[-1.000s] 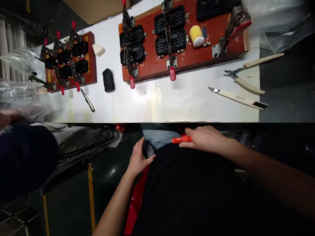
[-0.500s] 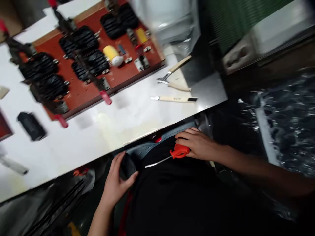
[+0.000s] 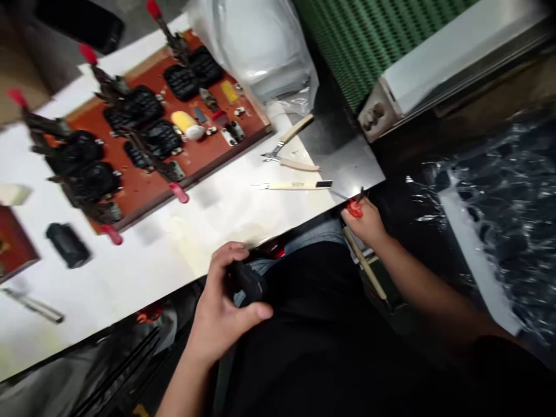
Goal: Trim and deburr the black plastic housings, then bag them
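Note:
My left hand [image 3: 221, 310] holds a black plastic part [image 3: 252, 284] between its thumb and fingers, just off the table's front edge. My right hand [image 3: 368, 225], at the table's right front corner, is closed round a red-handled tool [image 3: 355, 208] with a thin metal blade that points left over the tabletop. Part of its handle is hidden in the fist. Left of that hand lie a cream-handled craft knife [image 3: 299, 185] and, behind it, open side cutters [image 3: 297, 167]. Another black part [image 3: 68, 244] lies at the left of the table.
On the white tabletop [image 3: 212, 223] sits a red-brown board [image 3: 143, 211] carrying several black parts under red-tipped toggle clamps [image 3: 178, 192]. A clear plastic bag [image 3: 269, 63] stands behind it. Bubble wrap [image 3: 504, 220] is at far right, beyond a green ribbed surface [image 3: 339, 46].
My right hand has moved right and away from my body with the red-handled tool, to the table corner. My left hand has lifted the black part slightly and turned it. The view has shifted.

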A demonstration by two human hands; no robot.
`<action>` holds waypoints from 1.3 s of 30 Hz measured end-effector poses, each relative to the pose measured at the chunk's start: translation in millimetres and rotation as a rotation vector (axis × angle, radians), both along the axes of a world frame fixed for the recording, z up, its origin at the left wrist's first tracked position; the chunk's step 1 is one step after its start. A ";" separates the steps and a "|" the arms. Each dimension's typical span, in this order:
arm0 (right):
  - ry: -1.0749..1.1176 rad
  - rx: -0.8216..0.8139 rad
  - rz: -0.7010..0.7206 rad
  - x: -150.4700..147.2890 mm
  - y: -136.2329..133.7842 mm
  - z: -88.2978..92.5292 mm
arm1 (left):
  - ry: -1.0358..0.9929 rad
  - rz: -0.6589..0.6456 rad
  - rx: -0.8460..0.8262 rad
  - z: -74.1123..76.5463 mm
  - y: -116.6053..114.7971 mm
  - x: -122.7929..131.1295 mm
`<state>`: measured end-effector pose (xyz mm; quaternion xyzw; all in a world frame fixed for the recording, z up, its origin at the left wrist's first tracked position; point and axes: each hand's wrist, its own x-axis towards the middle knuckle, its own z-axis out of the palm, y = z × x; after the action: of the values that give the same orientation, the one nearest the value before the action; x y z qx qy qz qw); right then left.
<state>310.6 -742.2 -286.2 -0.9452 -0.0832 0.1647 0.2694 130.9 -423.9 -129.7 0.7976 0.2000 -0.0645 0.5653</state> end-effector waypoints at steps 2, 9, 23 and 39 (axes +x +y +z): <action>0.030 0.017 -0.048 2.7 8.2 -15.2 | 0.103 0.135 -0.155 2.9 0.8 3.4; 0.131 -0.048 -0.080 3.6 -9.6 -16.8 | 0.112 0.559 -0.643 1.1 14.3 7.7; 0.323 0.062 0.145 -69.5 30.5 72.7 | -0.032 0.920 -0.795 -19.7 48.2 -6.4; -0.523 -0.049 0.113 174.5 293.0 148.5 | -0.013 0.628 0.188 -69.7 53.3 -25.4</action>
<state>485.0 -449.3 -137.8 -0.9557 -0.1986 -0.0683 0.2060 105.6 -370.6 -199.4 0.7460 0.4380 0.1368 0.4826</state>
